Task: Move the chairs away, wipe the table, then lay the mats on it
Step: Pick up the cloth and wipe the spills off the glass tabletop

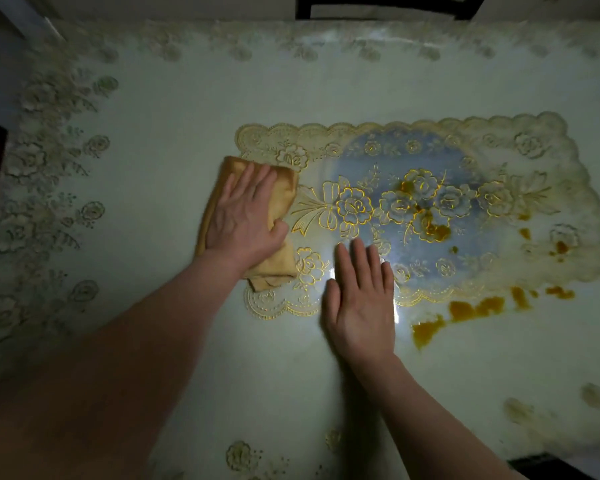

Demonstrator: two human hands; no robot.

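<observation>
1. I see my left hand (243, 220) pressed flat on a folded yellow cloth (281, 188), its fingers (253, 181) spread a little and lying along the top of the cloth, the thumb hooked round the cloth's right edge. It pins the cloth down more than it grips it.
2. The cloth lies under those fingers on the counter (153, 133), overlapping the left edge of the mat (499, 157); one folded corner sticks out behind the heel of the hand.
3. My right hand (361, 306) lies palm down, fingers (361, 261) straight, close together and holding nothing. The fingertips rest on the near edge of the mat, and the palm sits on the bare counter just short of it.
4. The mat is a clear, scalloped piece with gold flower outlines and a bluish centre. It stretches away to the right of both sets of fingers, flat on the counter.
5. Orange-brown stains (433, 232) sit on the mat's middle, well beyond my right fingertips, and more patches (471, 310) lie on the counter to the right of that hand, just off the mat's near edge.
6. A dark chair back (381, 5) shows past the far edge of the counter, well ahead of the fingers.
7. The counter's own cover carries a pale flower border left of my left hand.
</observation>
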